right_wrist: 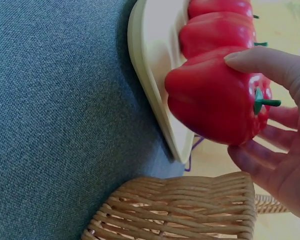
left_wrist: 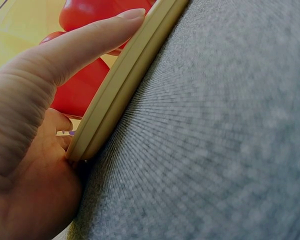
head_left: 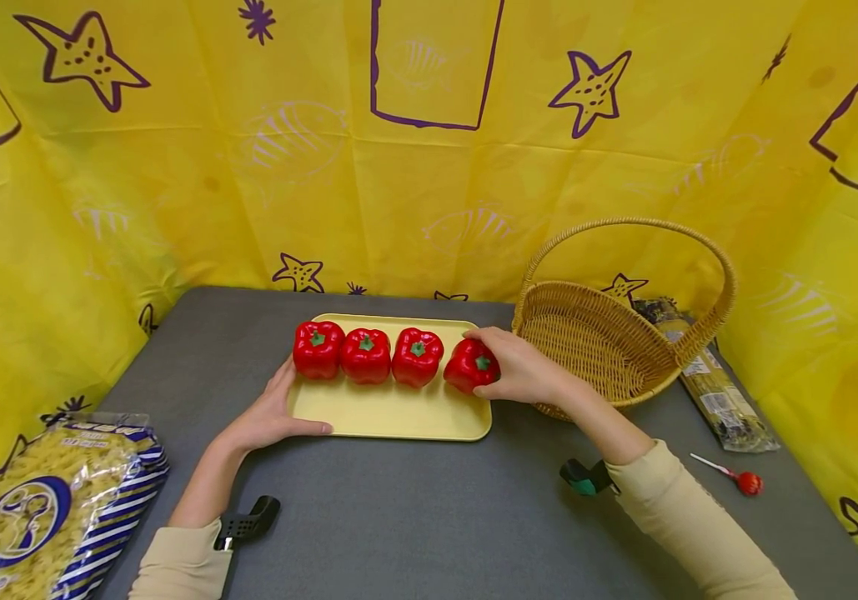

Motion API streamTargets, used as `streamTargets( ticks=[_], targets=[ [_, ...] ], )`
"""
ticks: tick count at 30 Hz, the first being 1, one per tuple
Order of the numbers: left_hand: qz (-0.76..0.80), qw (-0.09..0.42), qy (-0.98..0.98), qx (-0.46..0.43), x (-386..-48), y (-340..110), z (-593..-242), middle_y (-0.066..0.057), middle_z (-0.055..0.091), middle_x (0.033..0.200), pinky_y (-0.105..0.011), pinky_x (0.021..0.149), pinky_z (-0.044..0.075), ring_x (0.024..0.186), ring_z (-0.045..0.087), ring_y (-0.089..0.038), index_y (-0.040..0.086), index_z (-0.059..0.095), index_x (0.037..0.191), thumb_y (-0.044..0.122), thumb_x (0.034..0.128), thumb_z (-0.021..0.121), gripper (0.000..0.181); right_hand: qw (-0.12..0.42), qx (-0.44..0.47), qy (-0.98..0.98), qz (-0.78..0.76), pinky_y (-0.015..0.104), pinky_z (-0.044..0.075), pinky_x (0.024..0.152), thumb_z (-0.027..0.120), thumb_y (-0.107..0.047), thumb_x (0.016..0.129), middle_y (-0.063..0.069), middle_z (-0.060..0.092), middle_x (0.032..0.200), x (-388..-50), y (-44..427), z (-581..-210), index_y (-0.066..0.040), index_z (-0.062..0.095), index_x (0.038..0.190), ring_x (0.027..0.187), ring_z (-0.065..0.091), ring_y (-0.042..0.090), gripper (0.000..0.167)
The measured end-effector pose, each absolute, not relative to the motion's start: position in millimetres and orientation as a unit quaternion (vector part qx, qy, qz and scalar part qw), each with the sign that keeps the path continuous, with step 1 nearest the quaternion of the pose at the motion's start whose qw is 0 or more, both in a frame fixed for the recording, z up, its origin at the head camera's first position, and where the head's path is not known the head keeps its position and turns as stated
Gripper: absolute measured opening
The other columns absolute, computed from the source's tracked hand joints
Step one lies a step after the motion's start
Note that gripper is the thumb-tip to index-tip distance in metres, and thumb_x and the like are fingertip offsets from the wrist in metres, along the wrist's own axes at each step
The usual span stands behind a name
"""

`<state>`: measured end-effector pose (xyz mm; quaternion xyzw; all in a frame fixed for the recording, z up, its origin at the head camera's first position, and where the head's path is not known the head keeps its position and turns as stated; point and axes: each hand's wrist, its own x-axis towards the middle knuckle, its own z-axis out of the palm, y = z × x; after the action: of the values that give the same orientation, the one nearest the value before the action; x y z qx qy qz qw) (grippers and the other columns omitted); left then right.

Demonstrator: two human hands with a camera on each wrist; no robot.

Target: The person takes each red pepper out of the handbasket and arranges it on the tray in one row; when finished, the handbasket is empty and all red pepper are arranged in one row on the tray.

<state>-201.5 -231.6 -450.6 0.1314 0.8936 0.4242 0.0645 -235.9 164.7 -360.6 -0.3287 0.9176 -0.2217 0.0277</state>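
Note:
A pale yellow tray (head_left: 391, 417) lies on the grey table, bearing a row of red bell peppers (head_left: 366, 356) with green stems. My right hand (head_left: 522, 367) grips the bell pepper at the right end (head_left: 471, 367), which tilts to the right over the tray. In the right wrist view, thumb and fingers lie on opposite sides of this pepper (right_wrist: 215, 97). At the tray's near left corner, my left hand (head_left: 271, 412) holds the rim. Its thumb (left_wrist: 90, 47) lies against the rim in the left wrist view, while its other fingers are partly hidden.
Right of the tray stands a wicker basket (head_left: 586, 350) with a tall handle. Behind it lies a clear packet (head_left: 721, 392), with a red lollipop (head_left: 748, 483) nearer the front. A bag of pasta (head_left: 61, 500) sits at the left. Yellow patterned cloth (head_left: 429, 183) surrounds the table.

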Motion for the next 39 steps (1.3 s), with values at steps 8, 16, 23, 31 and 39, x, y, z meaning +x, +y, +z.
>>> streamTargets(
  ticks=[8,16,23,31,39],
  targets=[
    [0.424,0.064,0.894,0.130,-199.1,-231.1,-449.0,-0.016,-0.003,0.161,-0.070,0.108,0.012,0.144,0.003,-0.040,0.017,0.000,0.158,0.041,0.0675,0.087,0.128,0.043,-0.324,0.919,-0.219,0.047,0.043,0.101,0.080,-0.023,0.077,0.014,0.052,0.134,-239.9,160.9,-364.0,-0.003,0.040,0.146,0.121,0.048,0.030,0.083],
    [0.421,0.067,0.895,0.129,-198.2,-231.6,-447.5,-0.018,-0.003,0.161,-0.071,0.106,0.013,0.144,0.004,-0.042,0.016,0.000,0.158,0.041,0.0682,0.087,0.127,0.051,-0.318,0.920,-0.223,0.047,0.042,0.101,0.079,-0.024,0.078,0.014,0.052,0.134,-241.9,157.0,-364.8,-0.003,0.037,0.146,0.122,0.047,0.031,0.083],
    [0.420,0.068,0.896,0.125,-197.9,-230.6,-447.5,-0.016,-0.003,0.161,-0.070,0.108,0.013,0.144,0.004,-0.041,0.017,0.000,0.158,0.042,0.0678,0.087,0.128,0.051,-0.318,0.919,-0.229,0.049,0.041,0.103,0.081,-0.028,0.078,0.016,0.049,0.137,-241.2,156.1,-365.2,-0.002,0.034,0.148,0.124,0.045,0.031,0.088],
    [0.427,0.068,0.892,0.128,-198.0,-230.9,-445.0,-0.018,-0.003,0.161,-0.070,0.107,0.012,0.144,0.004,-0.043,0.016,-0.001,0.158,0.038,0.0685,0.087,0.127,0.041,-0.317,0.917,-0.240,0.050,0.036,0.107,0.081,-0.030,0.079,0.017,0.045,0.142,-242.0,157.8,-367.2,-0.003,0.032,0.150,0.129,0.042,0.033,0.090],
    [0.437,0.068,0.888,0.122,-199.7,-231.0,-446.7,-0.017,-0.002,0.161,-0.070,0.108,0.011,0.144,0.004,-0.042,0.017,-0.001,0.158,0.039,0.0710,0.086,0.124,0.021,-0.309,0.920,-0.241,0.051,0.036,0.107,0.079,-0.038,0.081,0.016,0.043,0.144,-239.4,159.9,-367.5,-0.004,0.034,0.149,0.130,0.041,0.033,0.088]
  ],
)
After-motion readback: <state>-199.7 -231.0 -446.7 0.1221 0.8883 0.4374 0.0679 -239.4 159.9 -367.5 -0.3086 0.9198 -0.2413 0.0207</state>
